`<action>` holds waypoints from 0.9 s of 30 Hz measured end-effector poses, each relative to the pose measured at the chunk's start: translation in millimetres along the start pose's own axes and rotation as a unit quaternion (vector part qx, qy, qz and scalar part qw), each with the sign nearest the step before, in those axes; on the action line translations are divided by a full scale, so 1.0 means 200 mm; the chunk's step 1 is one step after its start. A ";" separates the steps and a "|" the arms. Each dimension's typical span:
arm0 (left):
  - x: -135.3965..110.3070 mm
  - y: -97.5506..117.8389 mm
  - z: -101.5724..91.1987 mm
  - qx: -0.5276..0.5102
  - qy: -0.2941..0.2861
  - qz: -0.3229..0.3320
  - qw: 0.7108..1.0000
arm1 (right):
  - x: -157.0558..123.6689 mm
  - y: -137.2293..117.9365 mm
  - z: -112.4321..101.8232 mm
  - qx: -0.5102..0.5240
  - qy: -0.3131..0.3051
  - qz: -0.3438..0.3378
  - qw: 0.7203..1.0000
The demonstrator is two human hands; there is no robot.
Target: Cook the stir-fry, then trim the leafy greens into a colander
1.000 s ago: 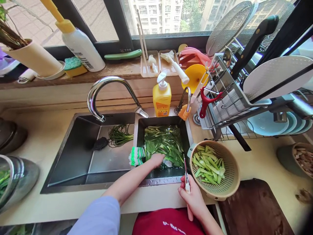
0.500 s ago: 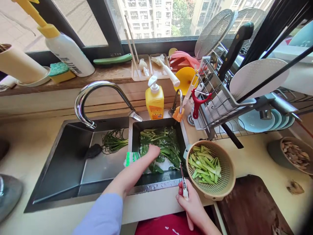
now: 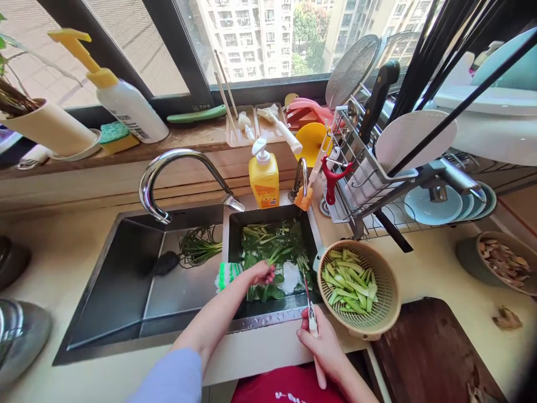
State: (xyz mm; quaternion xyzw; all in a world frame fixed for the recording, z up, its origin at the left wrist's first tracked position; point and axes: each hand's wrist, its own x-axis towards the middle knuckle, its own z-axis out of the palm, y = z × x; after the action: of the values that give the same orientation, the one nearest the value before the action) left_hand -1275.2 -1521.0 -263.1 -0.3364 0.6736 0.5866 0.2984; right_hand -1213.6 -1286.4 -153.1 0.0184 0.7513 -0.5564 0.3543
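My left hand (image 3: 260, 273) is over the small sink basin (image 3: 318, 238), its fingers closed on a few leafy green stalks (image 3: 278, 254). More leafy greens (image 3: 274, 291) float in the water around and below it. My right hand (image 3: 322, 338) grips a small knife (image 3: 311, 318) with a pale handle at the basin's front edge. Its thin blade points up and away, over the basin's right side. Right beside that hand, a beige colander (image 3: 390, 291) holds cut pale-green stem pieces (image 3: 350, 281).
Thin green stalks (image 3: 200, 246) and a dark scrubber (image 3: 165, 263) lie in the left basin (image 3: 113, 280). A curved faucet (image 3: 176, 154) arches above. A yellow soap bottle (image 3: 264, 176) stands behind. A dish rack (image 3: 356, 190) and a dark cutting board (image 3: 432, 347) are on the right.
My left hand has drawn back toward me, and stalks now show in its fingers. The greens have shifted, baring more of the basin floor. The right hand still holds the knife, nearly unmoved.
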 end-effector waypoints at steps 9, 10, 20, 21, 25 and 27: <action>-0.07 0.06 0.00 -0.260 0.099 0.086 0.957 | 0.05 -0.03 -0.05 -0.031 0.043 -0.015 0.998; -0.08 0.06 -0.04 -0.266 0.104 0.093 0.954 | 0.05 -0.03 -0.05 -0.029 0.042 -0.014 0.999; -0.11 -0.03 -0.15 -0.162 0.128 0.061 0.977 | 0.05 -0.01 -0.04 -0.036 -0.002 -0.011 0.999; -0.10 -0.04 -0.15 -0.156 0.138 0.059 0.976 | 0.05 -0.01 -0.04 -0.034 -0.003 -0.012 0.999; -0.06 -0.04 -0.15 -0.126 0.143 0.045 0.981 | 0.05 0.00 -0.04 -0.033 0.001 -0.015 0.999; -0.05 -0.02 -0.15 -0.106 0.140 0.040 0.984 | 0.05 0.00 -0.04 -0.035 0.004 -0.017 0.999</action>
State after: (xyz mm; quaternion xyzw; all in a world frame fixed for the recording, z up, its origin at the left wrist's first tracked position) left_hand -1266.1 -1550.8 -254.0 -0.4178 0.6561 0.6128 0.1399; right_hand -1224.2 -1283.4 -157.7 -0.0048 0.7720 -0.5357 0.3420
